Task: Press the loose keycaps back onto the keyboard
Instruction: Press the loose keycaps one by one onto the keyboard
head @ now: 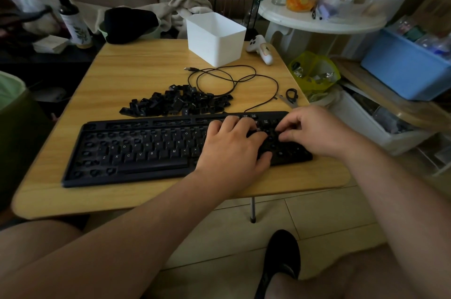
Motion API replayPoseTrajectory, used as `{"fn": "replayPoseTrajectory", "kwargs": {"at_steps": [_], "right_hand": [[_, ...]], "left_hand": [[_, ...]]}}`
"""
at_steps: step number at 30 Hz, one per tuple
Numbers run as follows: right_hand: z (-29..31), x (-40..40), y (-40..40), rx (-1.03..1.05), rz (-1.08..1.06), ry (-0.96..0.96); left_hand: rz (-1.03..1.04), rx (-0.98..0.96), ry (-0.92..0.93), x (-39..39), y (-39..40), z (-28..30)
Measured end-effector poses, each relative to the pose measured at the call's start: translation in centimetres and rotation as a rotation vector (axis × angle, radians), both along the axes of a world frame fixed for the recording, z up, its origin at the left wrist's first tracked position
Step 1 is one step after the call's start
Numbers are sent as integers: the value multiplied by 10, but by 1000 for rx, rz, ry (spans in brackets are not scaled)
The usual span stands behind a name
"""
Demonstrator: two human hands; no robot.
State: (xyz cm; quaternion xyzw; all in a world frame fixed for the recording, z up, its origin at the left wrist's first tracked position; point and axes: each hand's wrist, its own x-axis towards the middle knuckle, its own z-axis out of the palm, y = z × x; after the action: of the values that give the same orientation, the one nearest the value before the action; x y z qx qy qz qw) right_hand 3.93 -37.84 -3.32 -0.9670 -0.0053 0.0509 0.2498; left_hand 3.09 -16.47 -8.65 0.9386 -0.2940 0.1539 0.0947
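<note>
Both hands over keyboard (136, 152) right end, long axis left-right. Left hand (231, 150) flat, fingers spread, resting on keys. Right hand (314, 133) fingers curled, pressing; cap underneath hidden. Keycap pile (178, 103) just behind keyboard, left of both hands; left hand nearer.

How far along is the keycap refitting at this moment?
Partly done: letter keys sit mid-board on the black keyboard. In hand: left hand and right hand work over its right end. Left: bare sockets along the top row and left edge; a large pile of loose black keycaps.
</note>
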Motion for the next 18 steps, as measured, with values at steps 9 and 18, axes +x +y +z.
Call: {"fn": "replayPoseTrajectory", "kwargs": {"at_steps": [9,18], "right_hand": [[12,3,18,-301,23,-38],[11,4,12,-190,-26,-8]], "left_hand": [[4,9,-4,-1,-1,0],[-1,3,-3,0,-1,0]]}}
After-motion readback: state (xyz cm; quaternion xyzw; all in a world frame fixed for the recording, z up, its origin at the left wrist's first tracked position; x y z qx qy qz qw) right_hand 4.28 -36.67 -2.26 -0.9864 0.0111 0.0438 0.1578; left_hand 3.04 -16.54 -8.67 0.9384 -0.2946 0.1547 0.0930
